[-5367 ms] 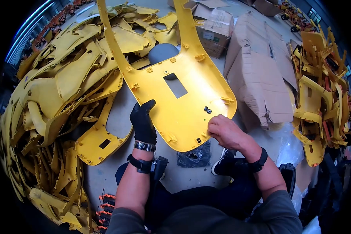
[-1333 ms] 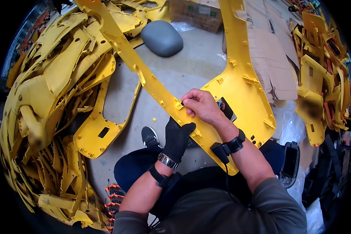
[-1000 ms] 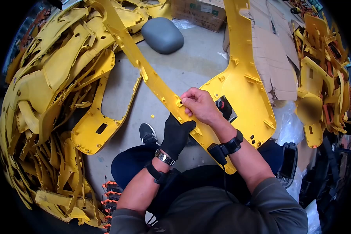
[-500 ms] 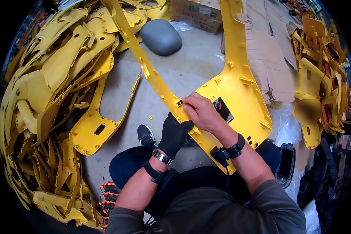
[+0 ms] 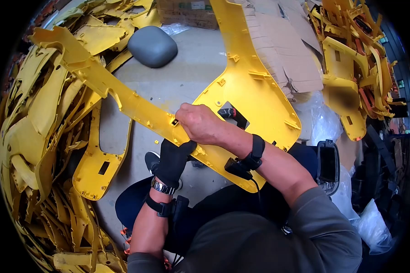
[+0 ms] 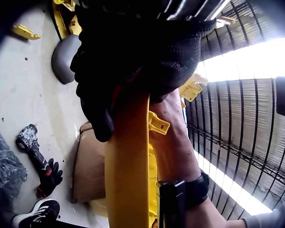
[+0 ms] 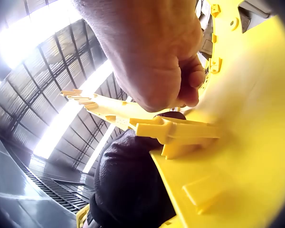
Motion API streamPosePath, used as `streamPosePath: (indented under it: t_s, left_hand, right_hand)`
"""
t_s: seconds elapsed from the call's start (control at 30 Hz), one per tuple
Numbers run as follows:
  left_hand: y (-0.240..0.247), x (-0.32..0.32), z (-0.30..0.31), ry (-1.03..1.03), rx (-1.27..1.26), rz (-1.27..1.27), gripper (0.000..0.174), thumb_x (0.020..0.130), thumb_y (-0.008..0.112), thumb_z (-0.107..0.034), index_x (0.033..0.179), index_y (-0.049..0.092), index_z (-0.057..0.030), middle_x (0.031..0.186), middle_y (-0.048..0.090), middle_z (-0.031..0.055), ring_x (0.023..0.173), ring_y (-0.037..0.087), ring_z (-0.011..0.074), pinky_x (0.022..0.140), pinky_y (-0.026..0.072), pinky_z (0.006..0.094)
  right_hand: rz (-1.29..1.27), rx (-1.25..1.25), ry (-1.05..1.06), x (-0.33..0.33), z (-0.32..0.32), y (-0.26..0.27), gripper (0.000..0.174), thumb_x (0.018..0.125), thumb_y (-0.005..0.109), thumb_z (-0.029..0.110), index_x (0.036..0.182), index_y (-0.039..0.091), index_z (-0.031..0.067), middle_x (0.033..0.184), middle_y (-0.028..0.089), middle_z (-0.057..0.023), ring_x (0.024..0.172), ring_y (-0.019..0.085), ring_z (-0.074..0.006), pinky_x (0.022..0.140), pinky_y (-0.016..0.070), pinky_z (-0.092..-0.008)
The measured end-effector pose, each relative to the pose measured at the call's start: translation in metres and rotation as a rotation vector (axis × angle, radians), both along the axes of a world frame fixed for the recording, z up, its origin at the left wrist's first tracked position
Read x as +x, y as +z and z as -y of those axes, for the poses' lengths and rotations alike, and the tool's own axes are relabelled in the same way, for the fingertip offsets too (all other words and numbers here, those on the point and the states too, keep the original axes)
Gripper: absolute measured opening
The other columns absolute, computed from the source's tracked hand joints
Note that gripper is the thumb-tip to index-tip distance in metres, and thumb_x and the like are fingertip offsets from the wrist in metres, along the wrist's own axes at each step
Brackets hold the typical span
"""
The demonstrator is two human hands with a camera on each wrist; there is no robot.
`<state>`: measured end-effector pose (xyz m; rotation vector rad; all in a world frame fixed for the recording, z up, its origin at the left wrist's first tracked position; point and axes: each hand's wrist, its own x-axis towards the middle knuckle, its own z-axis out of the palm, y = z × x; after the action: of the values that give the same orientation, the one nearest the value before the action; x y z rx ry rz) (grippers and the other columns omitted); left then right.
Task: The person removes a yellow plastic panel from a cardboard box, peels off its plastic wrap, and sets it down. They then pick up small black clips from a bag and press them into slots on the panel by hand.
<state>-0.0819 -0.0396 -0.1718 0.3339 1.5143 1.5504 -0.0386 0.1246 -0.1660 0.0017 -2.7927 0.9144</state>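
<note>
A large yellow panel (image 5: 264,102) with a broad plate and long side arms slants across the person's lap. The black-gloved left hand (image 5: 171,164) grips the left arm's edge; in the left wrist view that hand (image 6: 142,57) wraps round the yellow strip (image 6: 127,175). A small black clip (image 5: 175,122) sits at a tab on the same arm. Against it is the bare right hand (image 5: 205,126), fingers curled at the clip. In the right wrist view, the right hand (image 7: 149,57) has its curled fingertips low over the panel (image 7: 247,95), mostly hiding their contact.
Yellow parts (image 5: 27,132) are piled at left, more (image 5: 346,59) at right. A grey rounded cover (image 5: 152,46) lies on the floor. Flattened cardboard (image 5: 284,54) and clear plastic (image 5: 325,125) are at right. A power tool (image 5: 228,111) shows through the panel's opening.
Since the oldest frame, both hands have moved from the broad plate to the left arm. Over the last half second that arm has tilted flatter, and the right hand has turned over beside the clip.
</note>
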Motion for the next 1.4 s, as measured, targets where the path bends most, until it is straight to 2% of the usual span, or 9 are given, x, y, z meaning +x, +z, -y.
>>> streamPosePath:
  t_s: [0.17,0.23,0.33,0.47,0.8,0.93,1.1,1.23,1.4]
  left_hand:
    - [-0.003,0.0,-0.006,0.042,-0.018,-0.025,0.043,0.087,0.07,-0.023,0.122,0.056,-0.0018,0.098,0.069,0.009,0.083,0.07,0.0178,0.064,0.0566,0.0275]
    - [-0.03,-0.002,-0.005,-0.009,0.038,-0.481,0.038,0.084,0.067,-0.008,0.12,0.057,0.0019,0.101,0.069,0.0102,0.087,0.067,0.0154,0.073,0.0548,0.0281]
    - [-0.017,-0.001,-0.006,0.063,-0.001,0.025,0.036,0.082,0.067,-0.005,0.115,0.056,0.0045,0.098,0.069,0.0108,0.085,0.068,0.017,0.074,0.0558,0.0292]
    - [-0.021,0.001,-0.012,0.095,0.052,0.123,0.039,0.08,0.066,-0.003,0.116,0.053,0.0047,0.1,0.068,0.0108,0.084,0.068,0.0183,0.075,0.0564,0.0287]
    - [-0.022,0.0,-0.013,0.089,0.066,0.046,0.04,0.081,0.067,-0.004,0.118,0.055,0.004,0.1,0.069,0.0109,0.084,0.068,0.0172,0.074,0.0556,0.0297]
    - [-0.016,-0.001,-0.011,0.08,0.062,-0.062,0.038,0.085,0.066,-0.013,0.118,0.058,0.0031,0.095,0.069,0.0098,0.078,0.07,0.0185,0.064,0.0576,0.0283]
    - [-0.002,0.004,-0.013,0.095,-0.033,-0.024,0.028,0.088,0.063,-0.013,0.109,0.061,0.0039,0.085,0.068,0.0083,0.069,0.068,0.0162,0.055,0.0532,0.0245]
    - [-0.01,0.004,-0.013,0.122,0.021,0.04,0.038,0.084,0.063,-0.01,0.118,0.056,0.006,0.097,0.07,0.0151,0.079,0.072,0.0231,0.065,0.062,0.0314]
    - [-0.012,0.001,-0.009,0.067,0.008,0.027,0.033,0.086,0.063,-0.012,0.115,0.06,0.0043,0.094,0.068,0.0111,0.078,0.07,0.0201,0.064,0.0576,0.0279]
  right_hand:
    - [-0.057,-0.159,-0.014,0.026,0.0,0.057,0.014,0.089,0.058,0.006,0.099,0.067,-0.0003,0.093,0.064,-0.0169,0.087,0.064,-0.0343,0.077,0.0515,-0.0397]
    - [-0.237,-0.378,0.254,0.051,0.005,0.124,0.021,0.082,0.063,-0.003,0.103,0.068,0.0008,0.091,0.067,-0.013,0.082,0.066,-0.0281,0.07,0.0529,-0.0342]
    - [-0.174,-0.6,0.502,0.086,0.024,0.203,0.028,0.075,0.067,-0.001,0.103,0.069,0.0026,0.088,0.065,-0.0126,0.067,0.064,-0.0273,0.057,0.0519,-0.0349]
    - [-0.76,-0.572,0.237,0.083,0.082,0.219,0.021,0.067,0.072,0.005,0.086,0.071,-0.0036,0.073,0.066,-0.0109,0.049,0.055,-0.0153,0.038,0.0399,-0.0235]
    - [-0.732,-0.535,0.325,0.091,0.078,0.203,0.017,0.071,0.074,0.007,0.086,0.072,-0.0006,0.078,0.068,-0.0109,0.05,0.056,-0.0143,0.037,0.0387,-0.0242]
    - [-0.549,-0.266,0.237,0.126,0.039,0.202,0.014,0.071,0.077,0.007,0.083,0.072,0.0024,0.083,0.069,-0.0107,0.055,0.058,-0.0138,0.046,0.0438,-0.0224]
    - [-0.096,0.207,-0.193,0.152,-0.068,0.164,0.013,0.082,0.071,0.008,0.094,0.07,0.0027,0.078,0.069,-0.0125,0.063,0.064,-0.0304,0.058,0.0505,-0.0376]
    - [0.618,0.459,-0.226,0.201,-0.123,0.076,0.01,0.081,0.068,0.012,0.089,0.069,0.0076,0.082,0.068,-0.0136,0.077,0.066,-0.0343,0.066,0.0513,-0.0424]
    - [0.745,0.497,-0.114,0.214,-0.106,0.025,0.018,0.081,0.065,0.02,0.09,0.064,0.0044,0.081,0.068,-0.0142,0.078,0.066,-0.037,0.068,0.0518,-0.0464]
